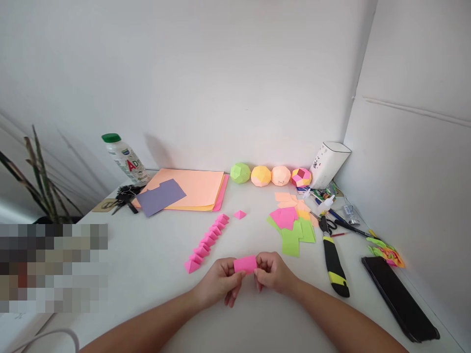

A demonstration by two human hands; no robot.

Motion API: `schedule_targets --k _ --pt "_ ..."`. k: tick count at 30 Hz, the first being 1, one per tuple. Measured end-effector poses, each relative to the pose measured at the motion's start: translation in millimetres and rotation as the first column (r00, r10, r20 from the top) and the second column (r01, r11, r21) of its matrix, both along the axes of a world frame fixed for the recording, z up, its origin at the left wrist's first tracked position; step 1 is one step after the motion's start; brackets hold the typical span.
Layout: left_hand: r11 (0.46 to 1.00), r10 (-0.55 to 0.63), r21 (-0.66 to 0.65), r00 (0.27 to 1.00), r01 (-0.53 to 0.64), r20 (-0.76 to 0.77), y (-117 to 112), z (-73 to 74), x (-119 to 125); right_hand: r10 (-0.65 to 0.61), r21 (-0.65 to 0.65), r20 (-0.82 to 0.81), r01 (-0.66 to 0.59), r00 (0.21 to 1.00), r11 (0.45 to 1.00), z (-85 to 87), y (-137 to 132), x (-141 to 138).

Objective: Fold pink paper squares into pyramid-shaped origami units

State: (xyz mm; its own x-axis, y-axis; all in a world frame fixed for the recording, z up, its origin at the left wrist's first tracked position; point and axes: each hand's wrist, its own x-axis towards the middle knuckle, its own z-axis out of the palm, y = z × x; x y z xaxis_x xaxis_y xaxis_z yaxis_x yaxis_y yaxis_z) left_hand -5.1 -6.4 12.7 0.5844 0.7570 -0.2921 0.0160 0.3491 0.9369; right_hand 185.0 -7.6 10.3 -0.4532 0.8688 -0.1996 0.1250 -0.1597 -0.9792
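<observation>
Left hand (219, 282) and right hand (274, 273) pinch one pink paper (245, 264), fingers closed on it; folded pink pieces (208, 240) lie finished, flat squares (292, 223) wait unfolded.

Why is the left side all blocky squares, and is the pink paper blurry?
In the head view, the blocky patch at the left edge is pixelated, hiding what is there; the folded pink paper piece between the left hand and right hand looks sharp; light is soft, shadows faint.
</observation>
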Motion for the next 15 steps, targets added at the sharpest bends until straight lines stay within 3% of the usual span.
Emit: schedule_targets --k 6,11,15 --pt "0.998 0.066 -0.005 0.996 -0.066 0.052 1 -2.2 -1 -0.048 -0.050 -0.171 0.040 0.984 0.998 0.6 4 3" --pt "0.999 0.035 0.023 0.999 -0.035 0.003 0 0.5 1 0.021 0.038 -0.059 -0.019 0.998 0.999 2.5 -1 -5" --pt "0.999 0.003 0.040 0.999 -0.001 -0.036 -2 3.8 2 0.061 0.032 -0.008 -0.060 0.998 0.998 3.0 -2 -6"
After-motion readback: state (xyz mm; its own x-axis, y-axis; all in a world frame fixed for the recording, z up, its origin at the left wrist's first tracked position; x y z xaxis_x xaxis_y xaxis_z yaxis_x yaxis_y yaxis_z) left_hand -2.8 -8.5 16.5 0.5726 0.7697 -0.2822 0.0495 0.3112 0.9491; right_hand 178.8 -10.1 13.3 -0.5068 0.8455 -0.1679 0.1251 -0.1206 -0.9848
